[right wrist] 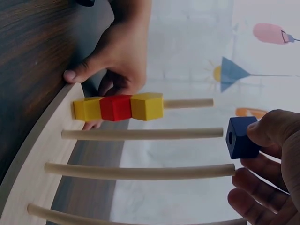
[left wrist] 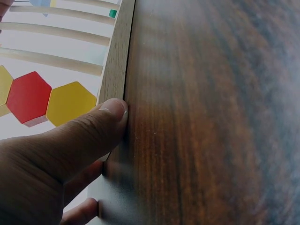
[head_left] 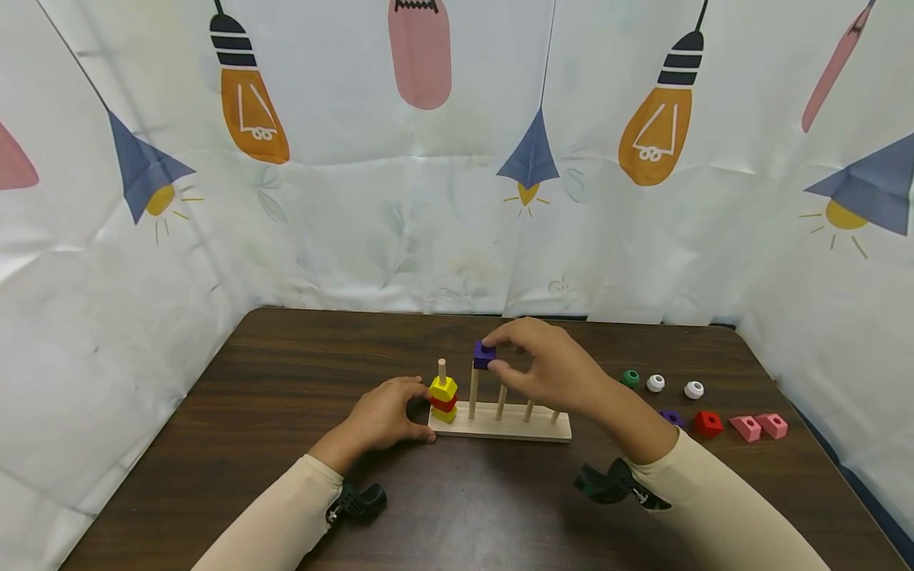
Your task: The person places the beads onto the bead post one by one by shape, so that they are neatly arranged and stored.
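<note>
My right hand (head_left: pixel 557 371) pinches a dark purple block (head_left: pixel 483 358) between thumb and fingers, at the top of the second peg (head_left: pixel 474 396) from the left. In the right wrist view the block's hole (right wrist: pixel 230 138) faces that peg's tip, with a small gap between. My left hand (head_left: pixel 385 414) grips the left end of the wooden peg board (head_left: pixel 493 427), thumb (left wrist: pixel 112 110) on its front edge. Beside those fingers, the leftmost peg carries a stack of yellow, red and yellow hexagonal blocks (head_left: pixel 443 403). The other pegs are bare.
To the right on the brown table (head_left: pixel 300 357) lie a green bead (head_left: pixel 631 378), two white beads (head_left: pixel 655 383), another purple block (head_left: pixel 671 417), a red block (head_left: pixel 708 424) and two pink blocks (head_left: pixel 746 428). A printed white curtain (head_left: pixel 428 222) hangs behind the table.
</note>
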The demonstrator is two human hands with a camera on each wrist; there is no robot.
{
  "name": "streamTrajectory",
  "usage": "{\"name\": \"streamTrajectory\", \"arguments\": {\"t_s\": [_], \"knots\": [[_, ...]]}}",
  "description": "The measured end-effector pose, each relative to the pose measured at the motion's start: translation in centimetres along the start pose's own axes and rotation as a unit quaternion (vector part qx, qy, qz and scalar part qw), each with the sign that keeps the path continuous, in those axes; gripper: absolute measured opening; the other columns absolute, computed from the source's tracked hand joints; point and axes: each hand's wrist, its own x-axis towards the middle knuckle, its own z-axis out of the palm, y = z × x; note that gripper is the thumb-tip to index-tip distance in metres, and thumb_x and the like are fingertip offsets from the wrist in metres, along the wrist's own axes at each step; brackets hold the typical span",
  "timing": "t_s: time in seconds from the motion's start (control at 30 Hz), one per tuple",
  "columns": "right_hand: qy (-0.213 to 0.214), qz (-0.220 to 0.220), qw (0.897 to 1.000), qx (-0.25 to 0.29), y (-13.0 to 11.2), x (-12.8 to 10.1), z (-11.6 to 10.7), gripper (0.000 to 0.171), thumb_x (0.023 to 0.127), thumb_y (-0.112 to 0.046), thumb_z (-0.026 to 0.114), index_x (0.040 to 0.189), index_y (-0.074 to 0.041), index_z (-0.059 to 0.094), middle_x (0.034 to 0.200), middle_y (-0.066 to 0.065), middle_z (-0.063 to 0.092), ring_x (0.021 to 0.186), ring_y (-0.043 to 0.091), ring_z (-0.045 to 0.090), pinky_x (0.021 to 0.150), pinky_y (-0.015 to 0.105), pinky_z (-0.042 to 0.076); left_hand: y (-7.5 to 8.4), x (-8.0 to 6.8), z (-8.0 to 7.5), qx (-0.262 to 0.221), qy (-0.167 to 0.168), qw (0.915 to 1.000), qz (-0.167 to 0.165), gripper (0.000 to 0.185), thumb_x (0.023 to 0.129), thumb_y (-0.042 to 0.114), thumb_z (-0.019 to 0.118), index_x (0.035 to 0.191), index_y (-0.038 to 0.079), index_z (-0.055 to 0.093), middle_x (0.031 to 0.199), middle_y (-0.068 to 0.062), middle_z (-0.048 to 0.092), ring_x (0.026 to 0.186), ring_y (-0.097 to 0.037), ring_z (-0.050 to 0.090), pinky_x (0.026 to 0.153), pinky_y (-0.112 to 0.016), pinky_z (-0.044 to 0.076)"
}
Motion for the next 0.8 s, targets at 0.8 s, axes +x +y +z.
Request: {"name": "streamTrajectory", "arguments": {"t_s": [0.8], "knots": [[-0.014, 0.087, 0.996, 0.028, -1.2, 0.3, 2.2, 0.031, 0.094, -0.011, 0.075, 0.124, -0.008, 0.067, 0.113, -0.001, 0.066, 0.093, 0.009, 0.063, 0.079, 0.028, 0.056, -0.2, 0.2, 0.0, -0.008, 0.000, 0.9999, 0.006, 0.051, 0.069, 0.038, 0.096, 0.112, 0.020, 0.076, 0.142, -0.014, 0.060, 0.134, -0.033, 0.053, 0.106, -0.054, 0.045]]}}
